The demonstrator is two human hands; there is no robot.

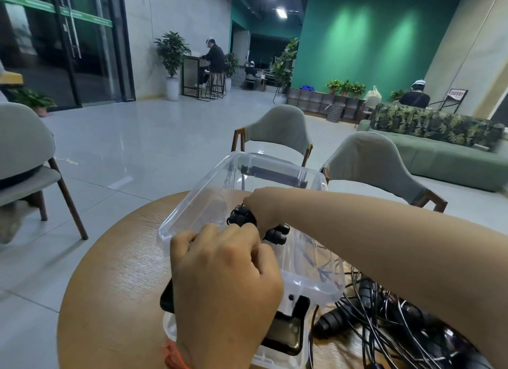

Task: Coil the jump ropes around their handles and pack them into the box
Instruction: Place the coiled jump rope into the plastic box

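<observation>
Black jump rope bundle (242,217), its cord wound round ribbed handles, sits low inside the clear plastic storage box (178,225) on the round wooden table (110,272). The right hand (259,206) is wrapped tight round it. The left hand (225,280) curls over the box's near rim, seemingly steadying it. This looks like the packing step. Next, I'd guess, comes letting go and teasing one rope out of the tangled heap of loose black ropes (384,313) just beside the box.
</observation>
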